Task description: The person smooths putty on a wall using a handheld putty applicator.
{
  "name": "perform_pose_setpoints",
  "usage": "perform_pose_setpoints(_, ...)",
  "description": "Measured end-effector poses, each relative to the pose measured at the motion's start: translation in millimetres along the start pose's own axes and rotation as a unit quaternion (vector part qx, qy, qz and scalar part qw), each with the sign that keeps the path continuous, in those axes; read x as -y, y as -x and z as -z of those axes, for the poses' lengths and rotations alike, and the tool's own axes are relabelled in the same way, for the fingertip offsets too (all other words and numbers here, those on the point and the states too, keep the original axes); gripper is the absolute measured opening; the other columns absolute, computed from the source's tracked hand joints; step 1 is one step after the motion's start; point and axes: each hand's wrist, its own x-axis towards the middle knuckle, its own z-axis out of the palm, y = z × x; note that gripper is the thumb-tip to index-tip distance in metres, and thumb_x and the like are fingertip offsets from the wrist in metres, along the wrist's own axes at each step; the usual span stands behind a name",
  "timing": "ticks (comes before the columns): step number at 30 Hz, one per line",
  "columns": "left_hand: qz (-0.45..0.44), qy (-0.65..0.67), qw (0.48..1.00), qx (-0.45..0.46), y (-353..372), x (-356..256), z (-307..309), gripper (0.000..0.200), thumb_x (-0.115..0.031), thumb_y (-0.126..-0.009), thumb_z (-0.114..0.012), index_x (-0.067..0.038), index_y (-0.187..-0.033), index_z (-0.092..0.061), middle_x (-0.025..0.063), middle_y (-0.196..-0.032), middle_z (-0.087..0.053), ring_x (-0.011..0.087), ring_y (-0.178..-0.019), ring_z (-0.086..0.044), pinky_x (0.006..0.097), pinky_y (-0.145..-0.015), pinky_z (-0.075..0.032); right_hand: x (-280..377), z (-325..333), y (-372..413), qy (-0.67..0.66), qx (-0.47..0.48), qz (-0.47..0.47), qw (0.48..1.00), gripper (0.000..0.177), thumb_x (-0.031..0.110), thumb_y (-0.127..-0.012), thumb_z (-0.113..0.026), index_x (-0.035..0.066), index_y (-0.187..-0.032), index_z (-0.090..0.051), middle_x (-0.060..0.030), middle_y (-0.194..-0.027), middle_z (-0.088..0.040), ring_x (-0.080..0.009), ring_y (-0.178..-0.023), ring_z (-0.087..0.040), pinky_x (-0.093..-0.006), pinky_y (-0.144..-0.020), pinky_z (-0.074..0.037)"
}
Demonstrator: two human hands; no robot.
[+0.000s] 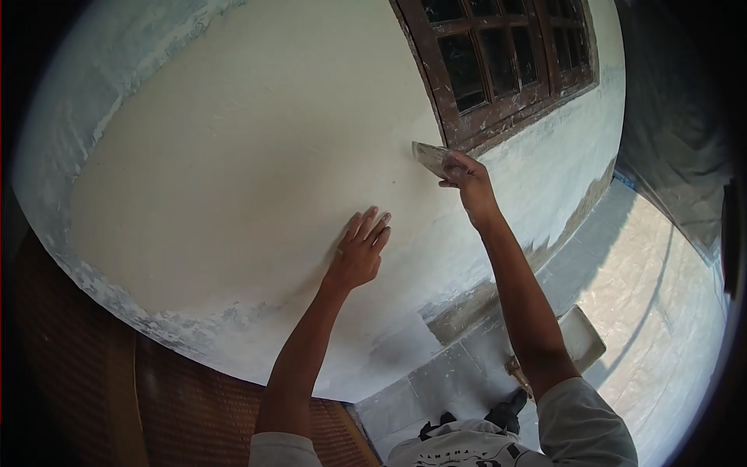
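Observation:
My left hand [359,251] rests on the cream-coloured wall [233,171], fingers spread and nothing in them. Up and to the right, my right hand [467,180] grips a flat scraper [429,157] smeared with pale material. The scraper's wide edge points left and lies at or very near the wall, just below the lower left corner of the brown window frame [498,117]. A small dark spot shows on the wall between my two hands. White and bluish patches surround the smooth cream area.
A pale tray [580,340] lies on the grey tiled floor [397,405] near my feet. Light sheeting [661,280] covers the floor at the right. A dark sheet [673,132] hangs at the upper right. Brown woven panels [194,389] stand at the lower left.

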Motion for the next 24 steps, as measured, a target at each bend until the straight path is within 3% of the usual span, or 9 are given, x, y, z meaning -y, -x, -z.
perform_pose_setpoints(2,-0.01,-0.002,1.0,-0.009,2.9,10.0,-3.8,0.047,-0.007,-0.081,-0.056,0.001,-0.127,-0.058,0.0128,-0.151,-0.049,0.0351,-0.146,-0.035,0.0511,-0.122,-0.027,18.5,-11.0,-8.3,0.134,0.012,0.13,0.982,0.038,0.002,-0.092,-0.05,-0.003,-0.128,-0.063,-0.0084,-0.109,-0.069,-0.019,-0.104,-0.064,-0.0357,-0.086,-0.053)
perform_pose_setpoints(4,-0.019,-0.006,1.0,-0.017,4.8,17.0,-7.3,0.047,-0.007,-0.081,-0.056,0.0,-0.127,-0.059,0.0116,-0.152,-0.049,0.0331,-0.147,-0.036,0.05,-0.122,-0.027,28.0,-17.5,-18.5,0.185,0.031,0.168,0.968,0.037,0.001,-0.091,-0.053,0.001,-0.125,-0.067,-0.009,-0.107,-0.071,-0.022,-0.102,-0.065,-0.0352,-0.089,-0.051)
perform_pose_setpoints(6,-0.032,-0.02,0.999,-0.014,7.1,21.0,-11.2,0.047,-0.008,-0.082,-0.055,-0.004,-0.128,-0.061,0.0079,-0.153,-0.048,0.029,-0.147,-0.037,0.0476,-0.123,-0.026,37.1,-23.7,-26.0,0.327,0.016,0.34,0.881,0.039,-0.003,-0.084,-0.056,0.004,-0.12,-0.069,-0.0129,-0.105,-0.072,-0.029,-0.1,-0.066,-0.0368,-0.091,-0.05)
perform_pose_setpoints(7,-0.041,-0.071,0.997,-0.01,8.1,23.6,-13.7,0.044,-0.012,-0.084,-0.054,-0.008,-0.127,-0.062,0.004,-0.154,-0.048,0.0258,-0.147,-0.037,0.0454,-0.124,-0.024,38.4,-24.5,-30.0,0.328,0.013,0.344,0.88,0.039,-0.003,-0.084,-0.056,0.004,-0.12,-0.069,-0.0129,-0.105,-0.072,-0.029,-0.1,-0.066,-0.0368,-0.091,-0.05)
perform_pose_setpoints(9,-0.042,-0.088,0.995,-0.026,7.5,22.3,-18.8,0.043,-0.014,-0.086,-0.053,-0.009,-0.127,-0.063,0.0031,-0.154,-0.048,0.0254,-0.146,-0.038,0.0447,-0.124,-0.022,40.3,-24.6,-39.6,0.424,0.014,0.443,0.79,0.041,-0.004,-0.077,-0.061,0.006,-0.115,-0.069,-0.0139,-0.112,-0.07,-0.0348,-0.104,-0.063,-0.0427,-0.092,-0.049)
perform_pose_setpoints(13,-0.045,-0.129,0.99,-0.035,8.0,23.2,-23.1,0.041,-0.02,-0.088,-0.051,-0.011,-0.126,-0.062,0.0029,-0.153,-0.049,0.0246,-0.145,-0.041,0.0439,-0.124,-0.021,21.0,-29.9,-43.5,0.5,-0.001,0.469,0.728,0.048,0.0,-0.075,-0.067,0.011,-0.122,-0.065,-0.0066,-0.127,-0.064,-0.0348,-0.119,-0.055,-0.0499,-0.095,-0.044)
perform_pose_setpoints(19,-0.04,-0.145,0.988,-0.024,9.0,20.4,-24.0,0.04,-0.022,-0.088,-0.051,-0.012,-0.125,-0.061,0.0028,-0.153,-0.049,0.0234,-0.143,-0.043,0.0436,-0.123,-0.023,-21.5,-25.7,-18.4,0.557,-0.017,0.42,0.716,0.056,0.004,-0.076,-0.069,0.011,-0.131,-0.061,-0.0061,-0.136,-0.059,-0.0335,-0.127,-0.05,-0.0503,-0.1,-0.039)
perform_pose_setpoints(24,-0.024,-0.164,0.986,-0.021,8.7,19.9,-27.0,0.037,-0.024,-0.089,-0.05,-0.015,-0.123,-0.061,-0.002,-0.153,-0.049,0.0204,-0.143,-0.043,0.0429,-0.123,-0.023,-25.0,-22.4,-20.4,0.545,-0.023,0.457,0.703,0.06,0.005,-0.076,-0.069,0.011,-0.135,-0.059,-0.0046,-0.143,-0.056,-0.0329,-0.13,-0.048,-0.0505,-0.105,-0.035)
